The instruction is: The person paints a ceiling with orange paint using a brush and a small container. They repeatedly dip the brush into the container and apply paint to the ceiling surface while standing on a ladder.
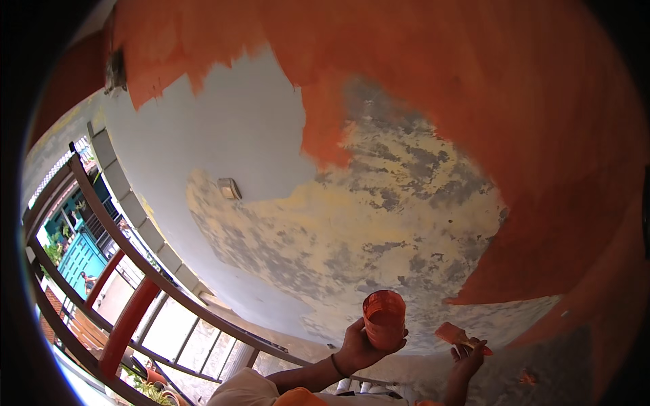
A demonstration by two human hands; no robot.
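Note:
My left hand (359,348) is closed around an orange cup (384,318) with orange paint inside, low in the middle of the head view. To its right, my right hand (467,358) grips a flat paintbrush (452,334) whose bristles are coated orange. Above both hands spreads a large surface: orange paint (542,135) covers the top and right, a pale grey area (257,128) sits left of centre, and a patchy cream-and-grey area (406,210) fills the middle. The brush appears apart from that surface, though depth is hard to tell.
A curved metal railing (122,237) with red posts (128,325) runs down the left. A small fixture (229,188) is on the pale surface. Beyond the railing are a turquoise gate (78,257), plants, potted greenery (159,392) and a distant person (88,281).

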